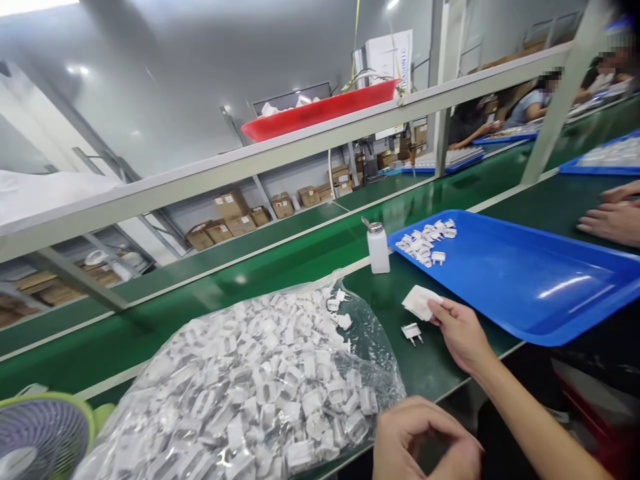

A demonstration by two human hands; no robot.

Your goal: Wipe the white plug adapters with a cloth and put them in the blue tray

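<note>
My right hand (463, 333) pinches a folded white wipe (419, 301) against the green table (440, 367). A single white plug adapter (412, 331) lies just left of that hand. My left hand (425, 440) is low at the table's near edge with its fingers curled in; what it holds, if anything, is hidden. It is beside a large clear bag of several white plug adapters (260, 387). To the right, a blue tray (525, 280) carries a small pile of adapters (425, 241) in its far corner.
A white pump bottle (379, 248) stands by the tray's left corner. A green fan (43, 433) sits at bottom left. A red tray (320, 110) rests on the overhead rail. Another person's hands (613, 215) lie at the right edge. More blue trays and seated workers are beyond.
</note>
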